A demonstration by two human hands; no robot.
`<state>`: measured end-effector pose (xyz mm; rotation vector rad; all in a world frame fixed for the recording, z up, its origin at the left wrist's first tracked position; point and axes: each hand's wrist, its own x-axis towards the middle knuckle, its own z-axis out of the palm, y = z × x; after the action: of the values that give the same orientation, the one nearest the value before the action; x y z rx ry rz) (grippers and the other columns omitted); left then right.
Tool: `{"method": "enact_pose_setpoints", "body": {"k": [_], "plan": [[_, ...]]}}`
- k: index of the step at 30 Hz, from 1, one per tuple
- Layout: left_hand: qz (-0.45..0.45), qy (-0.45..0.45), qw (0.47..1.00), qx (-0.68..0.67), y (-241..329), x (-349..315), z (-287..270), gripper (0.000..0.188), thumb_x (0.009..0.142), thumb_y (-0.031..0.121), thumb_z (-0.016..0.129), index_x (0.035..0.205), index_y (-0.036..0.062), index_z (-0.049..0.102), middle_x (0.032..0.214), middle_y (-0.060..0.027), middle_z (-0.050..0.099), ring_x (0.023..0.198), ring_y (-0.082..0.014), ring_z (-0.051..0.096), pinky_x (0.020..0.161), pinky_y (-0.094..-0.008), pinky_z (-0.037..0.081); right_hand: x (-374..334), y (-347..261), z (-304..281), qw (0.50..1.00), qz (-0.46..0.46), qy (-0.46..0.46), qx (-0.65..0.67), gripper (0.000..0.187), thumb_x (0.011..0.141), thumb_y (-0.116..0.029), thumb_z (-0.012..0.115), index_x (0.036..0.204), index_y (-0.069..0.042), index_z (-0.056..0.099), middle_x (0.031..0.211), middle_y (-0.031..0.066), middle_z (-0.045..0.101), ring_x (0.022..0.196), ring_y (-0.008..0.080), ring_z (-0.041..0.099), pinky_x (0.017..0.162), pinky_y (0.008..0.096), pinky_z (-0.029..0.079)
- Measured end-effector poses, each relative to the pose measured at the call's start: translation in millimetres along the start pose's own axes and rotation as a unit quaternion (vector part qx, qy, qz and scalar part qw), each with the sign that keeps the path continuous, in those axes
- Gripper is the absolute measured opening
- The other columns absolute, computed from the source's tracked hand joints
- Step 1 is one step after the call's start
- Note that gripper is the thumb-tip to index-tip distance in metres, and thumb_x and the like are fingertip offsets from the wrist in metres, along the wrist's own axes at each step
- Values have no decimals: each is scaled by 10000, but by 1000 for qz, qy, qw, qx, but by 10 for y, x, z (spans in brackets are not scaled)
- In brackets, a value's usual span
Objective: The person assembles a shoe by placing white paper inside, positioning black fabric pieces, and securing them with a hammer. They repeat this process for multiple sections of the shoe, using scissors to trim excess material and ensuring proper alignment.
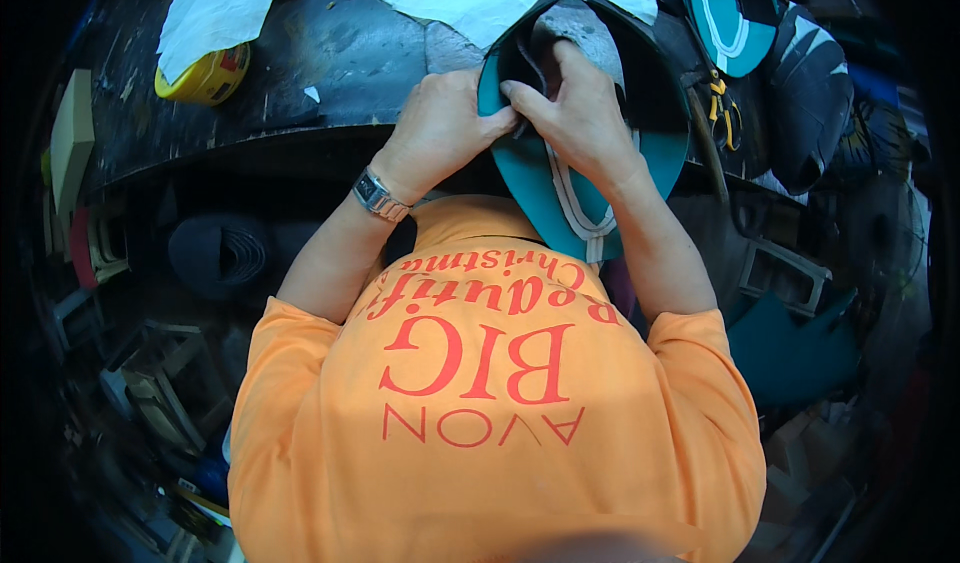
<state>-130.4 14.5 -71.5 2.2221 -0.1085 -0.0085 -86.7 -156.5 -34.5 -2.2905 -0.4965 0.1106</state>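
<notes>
Material (532, 185), teal-sided, seems pinched by left hand (440, 118) and right hand (580, 113).

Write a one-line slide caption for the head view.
Left hand and right hand hold a teal-and-black piece with white trim at a dark worktable.

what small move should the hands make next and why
Perhaps ease the dark inner layer flatter with the right hand, the left hand steadying the teal-and-black piece: that layer appears to stand in a fold by the right thumb, while the left grip is at the near rim.
</notes>
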Motion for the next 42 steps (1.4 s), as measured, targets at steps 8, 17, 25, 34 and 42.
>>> {"method": "enact_pose_setpoints", "body": {"k": [8,17,25,34,42], "plan": [[5,-15,985,-173,35,-40,120,242,897,189,743,1030,-7,696,759,-169,708,642,-201,711,630,-348,559,9,289,-275,991,32,-115,63,316,889,-165,697,1132,38,689,936,113,728,834,166,671,811,311,536],[-44,45,997,44,-16,71,61,539,852,257,820,1286,16,612,1015,-139,717,848,-261,725,693,-354,577,466,380,-297,992,-49,-104,45,322,876,-182,759,1132,8,707,1006,124,727,842,159,656,805,305,539],[280,151,891,324,46,182,-175,860,675,200,881,1462,254,539,1578,15,397,1483,-196,318,1105,-419,292,-298,44,-614,952,-302,-32,-41,306,896,-92,745,1188,-40,673,1011,136,709,877,272,713,790,324,570],[376,-100,884,258,21,514,-362,377,765,96,790,1130,99,697,1154,-52,694,1133,-250,642,997,-363,492,-352,1474,-1592,941,73,149,-296,441,892,-87,682,1325,-86,597,1054,183,714,969,342,702,858,432,559],[384,-40,878,283,-67,521,-195,336,741,106,805,1053,120,680,1056,-28,672,1017,-240,647,897,-350,518,-374,2007,-1502,935,141,172,-276,614,883,-77,628,1466,-217,495,1077,190,701,1016,368,692,895,457,524]]}}
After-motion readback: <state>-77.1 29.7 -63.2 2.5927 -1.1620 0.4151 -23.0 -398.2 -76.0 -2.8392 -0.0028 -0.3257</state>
